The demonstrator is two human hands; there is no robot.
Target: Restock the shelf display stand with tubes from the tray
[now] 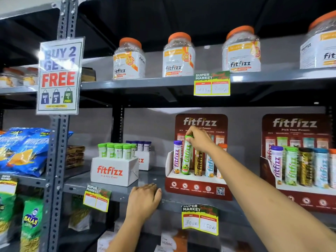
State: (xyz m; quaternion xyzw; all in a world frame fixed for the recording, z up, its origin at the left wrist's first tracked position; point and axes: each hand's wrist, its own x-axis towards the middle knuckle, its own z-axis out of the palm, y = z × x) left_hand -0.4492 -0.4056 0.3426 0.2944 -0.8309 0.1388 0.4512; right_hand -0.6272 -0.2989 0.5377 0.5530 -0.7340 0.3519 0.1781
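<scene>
My right hand grips the green cap of a green-and-white tube. The tube stands in the second slot of the red display stand, between a purple-capped tube and a gold tube. A blue tube and an orange tube stand further right, partly hidden by my forearm. To the left, a white cardboard tray holds several green-capped tubes. Flat on the shelf's front edge lies my left hand, holding nothing.
A second white tray with purple-capped tubes sits behind the first. Another full red display stand stands at the right. Orange-lidded jars fill the shelf above. Snack bags and a promo sign are at left. Price tags hang from shelf edges.
</scene>
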